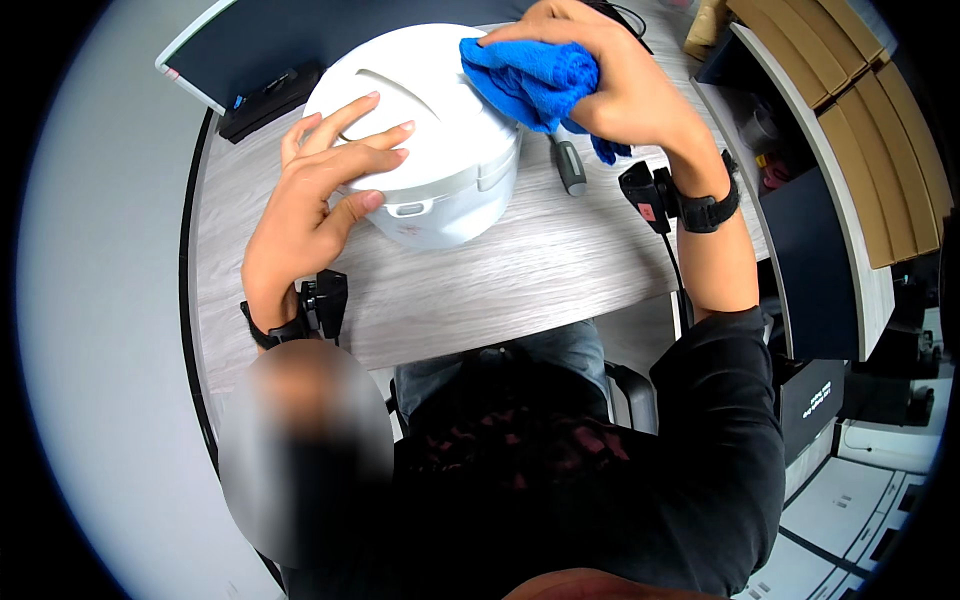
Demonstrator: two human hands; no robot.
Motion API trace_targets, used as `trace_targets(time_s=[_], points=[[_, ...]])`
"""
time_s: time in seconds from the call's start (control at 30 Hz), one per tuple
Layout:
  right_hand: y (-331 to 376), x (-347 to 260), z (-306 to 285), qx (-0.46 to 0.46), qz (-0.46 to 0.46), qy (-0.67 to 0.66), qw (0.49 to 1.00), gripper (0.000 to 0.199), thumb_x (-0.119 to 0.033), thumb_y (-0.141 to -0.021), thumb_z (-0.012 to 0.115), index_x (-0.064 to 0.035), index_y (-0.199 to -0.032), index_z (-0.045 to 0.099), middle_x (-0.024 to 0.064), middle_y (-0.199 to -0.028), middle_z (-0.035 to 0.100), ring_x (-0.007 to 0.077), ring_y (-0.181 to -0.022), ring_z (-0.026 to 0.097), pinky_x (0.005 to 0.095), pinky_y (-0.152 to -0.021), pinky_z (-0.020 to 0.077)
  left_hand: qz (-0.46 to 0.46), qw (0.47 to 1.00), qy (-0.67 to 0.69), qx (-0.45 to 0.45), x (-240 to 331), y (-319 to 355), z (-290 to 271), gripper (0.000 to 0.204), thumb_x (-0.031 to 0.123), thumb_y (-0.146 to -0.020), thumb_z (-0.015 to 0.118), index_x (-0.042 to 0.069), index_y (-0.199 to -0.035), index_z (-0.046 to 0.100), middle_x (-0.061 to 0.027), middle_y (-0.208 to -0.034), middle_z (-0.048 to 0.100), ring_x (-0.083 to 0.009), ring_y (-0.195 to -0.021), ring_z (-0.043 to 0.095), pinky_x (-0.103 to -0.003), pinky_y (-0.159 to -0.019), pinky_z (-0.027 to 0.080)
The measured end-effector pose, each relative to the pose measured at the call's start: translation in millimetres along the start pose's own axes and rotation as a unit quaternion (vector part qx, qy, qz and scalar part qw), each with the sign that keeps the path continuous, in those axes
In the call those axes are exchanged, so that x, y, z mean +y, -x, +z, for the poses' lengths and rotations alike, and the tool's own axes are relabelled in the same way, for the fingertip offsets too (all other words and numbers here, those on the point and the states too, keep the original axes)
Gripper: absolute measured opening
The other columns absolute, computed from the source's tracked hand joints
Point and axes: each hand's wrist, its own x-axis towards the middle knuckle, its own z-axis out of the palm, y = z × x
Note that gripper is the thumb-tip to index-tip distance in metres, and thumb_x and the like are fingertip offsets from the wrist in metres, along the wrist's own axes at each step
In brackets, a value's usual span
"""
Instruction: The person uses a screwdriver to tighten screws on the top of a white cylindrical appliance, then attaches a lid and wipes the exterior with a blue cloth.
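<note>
A white rice cooker point(445, 205) with a rounded lid stands on the wood-grain desk. My left hand point(318, 190) rests on the lid's left side, fingers spread and thumb near the front latch. In my right hand point(630, 85) is a bunched blue cloth point(535, 80), gripped between thumb and fingers. The cloth touches the lid's upper right edge. Just below the cloth, to the right of the cooker, lies a tool with a grey handle point(570, 167); its far end is hidden, so its kind cannot be made out.
The desk point(560, 265) has a dark divider panel point(275, 45) at the back. A black box-like object point(265, 105) sits at the back left. On the right stands a shelf unit point(815, 265) with cardboard boxes point(885, 150) behind it. Thin cables run from both wrist straps.
</note>
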Motion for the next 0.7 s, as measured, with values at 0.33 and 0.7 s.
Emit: trace_targets(time_s=[0.33,0.7], points=[[-38.1,-14.1,-4.0,-0.16,0.013,-0.036,0.986,0.067,0.007,-0.06,0.059,-0.0074,-0.125,0.068,0.0161,-0.097,0.06,0.0354,-0.096,0.055,0.0375,-0.086,0.0438,-0.05,0.988,-0.095,0.111,38.9,-9.8,31.0,0.051,0.023,-0.074,0.083,0.006,-0.117,0.062,-0.0143,-0.13,0.065,-0.0343,-0.135,0.05,-0.049,-0.111,0.028],[-8.5,-10.5,8.1,-0.059,0.006,-0.001,0.998,0.057,0.003,-0.064,0.063,-0.009,-0.119,0.072,0.014,-0.101,0.063,0.0335,-0.1,0.058,0.0378,-0.089,0.0466,-0.084,0.959,-0.21,0.172,36.2,-19.7,63.6,0.085,0.057,-0.065,0.087,0.002,-0.126,0.063,-0.0184,-0.123,0.068,-0.0365,-0.129,0.053,-0.06,-0.11,0.024]])
